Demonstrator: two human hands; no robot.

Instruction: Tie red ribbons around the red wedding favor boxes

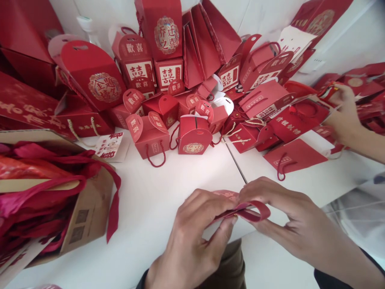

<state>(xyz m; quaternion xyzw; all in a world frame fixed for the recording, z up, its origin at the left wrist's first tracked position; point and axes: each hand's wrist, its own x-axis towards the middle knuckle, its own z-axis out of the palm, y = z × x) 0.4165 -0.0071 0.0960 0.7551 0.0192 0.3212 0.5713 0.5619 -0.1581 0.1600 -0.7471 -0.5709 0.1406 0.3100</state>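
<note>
Just above the table's near edge, my left hand (195, 237) and my right hand (288, 224) meet around a red ribbon (259, 212). The ribbon curves into a loop at my right fingers, and its other part runs between my left thumb and fingers. My left hand pinches it. The fingers of my right hand are closed on it by the loop. Behind the fingertips shows a pinkish-red patterned piece (227, 194), mostly hidden by my hands, so its shape cannot be made out.
Several red gift boxes (195, 136) with cord handles crowd the back of the white table (144, 188). A cardboard box (90, 208) full of red and magenta ribbon is at left. Another person's hand (345, 116) reaches in at right, holding a small red item.
</note>
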